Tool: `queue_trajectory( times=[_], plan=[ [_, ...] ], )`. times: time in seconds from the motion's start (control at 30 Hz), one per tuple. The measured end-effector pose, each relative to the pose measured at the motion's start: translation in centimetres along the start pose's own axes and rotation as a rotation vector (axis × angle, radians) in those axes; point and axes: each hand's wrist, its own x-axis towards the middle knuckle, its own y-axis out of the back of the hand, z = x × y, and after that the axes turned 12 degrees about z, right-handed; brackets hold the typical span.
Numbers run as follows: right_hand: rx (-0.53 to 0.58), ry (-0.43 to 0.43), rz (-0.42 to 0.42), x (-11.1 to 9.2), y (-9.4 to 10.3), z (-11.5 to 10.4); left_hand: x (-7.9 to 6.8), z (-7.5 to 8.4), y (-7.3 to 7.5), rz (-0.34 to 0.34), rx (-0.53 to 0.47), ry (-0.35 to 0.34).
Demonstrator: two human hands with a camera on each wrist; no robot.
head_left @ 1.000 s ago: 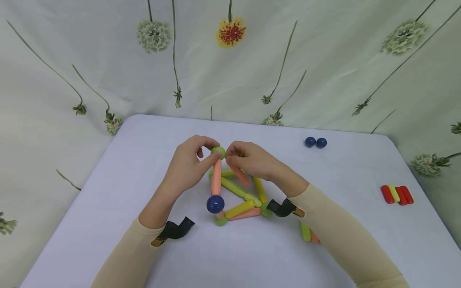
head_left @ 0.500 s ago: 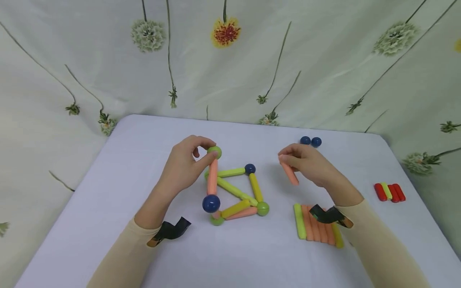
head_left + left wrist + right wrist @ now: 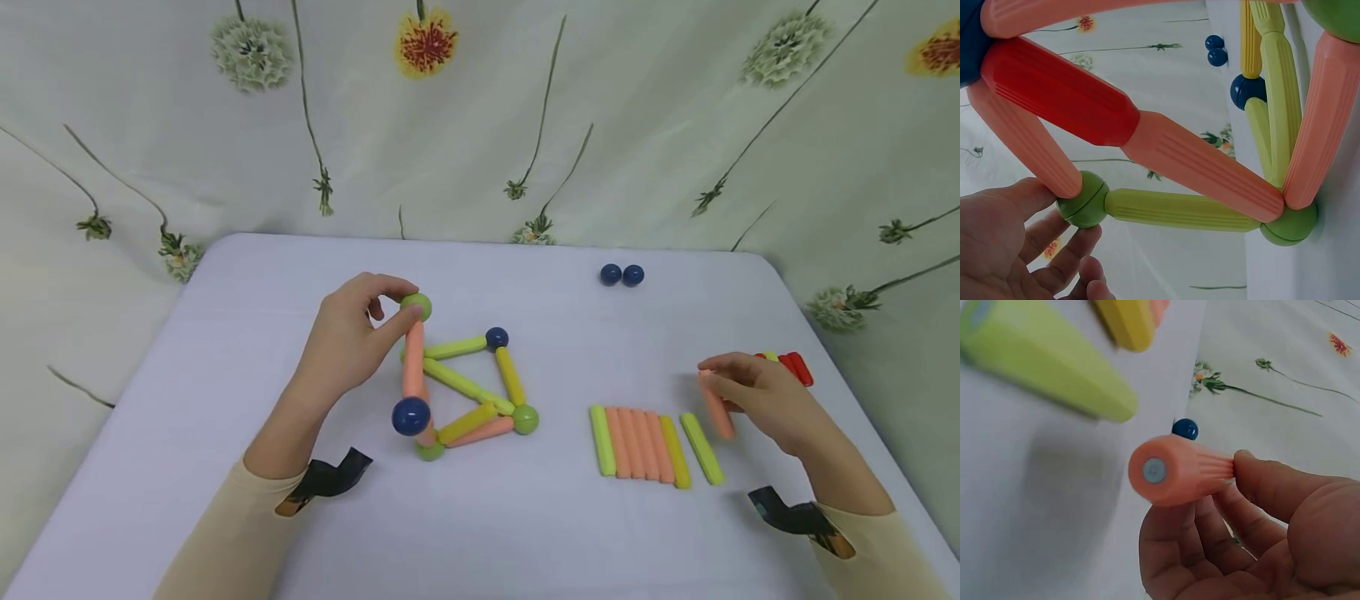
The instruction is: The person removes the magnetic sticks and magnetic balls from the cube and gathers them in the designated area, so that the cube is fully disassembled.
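Green, the top ball at eleven o'clock on your frame of sticks and balls is pinched between the thumb and fingers of your left hand. From that ball a joined pink stick runs towards six o'clock to a raised blue ball, where a red stick also meets it, as the left wrist view shows. Your right hand, well apart from the frame at three o'clock, grips a loose pink stick by one end — it tilts, and a pale round disc shows in its free end. At eight o'clock from that hand lies a lone green stick; just beyond it is a row of sticks — one green, four pink, one yellow. Red sticks show at one o'clock from your right hand, partly hidden. Two blue balls sit side by side on the table, at two o'clock from the frame.
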Motion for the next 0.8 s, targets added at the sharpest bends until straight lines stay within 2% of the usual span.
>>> queue_trajectory(
  times=[0.17,0.23,0.47,0.8],
  plan=[
    [-0.114,-0.082,0.030,-1.4,0.3,2.7,0.1,0.1,-0.1,-0.003,0.000,-0.005],
    [-0.141,-0.084,0.030,-1.7,-0.3,2.8,0.1,0.1,0.1,0.001,0.005,-0.010],
    [-0.152,-0.054,0.033,-2.3,-2.9,2.0,0.0,0.0,0.5,0.008,0.006,-0.010],
    [-0.159,-0.031,0.026,-2.6,-4.5,0.9,0.0,0.1,0.1,-0.011,-0.007,-0.013]
  ],
)
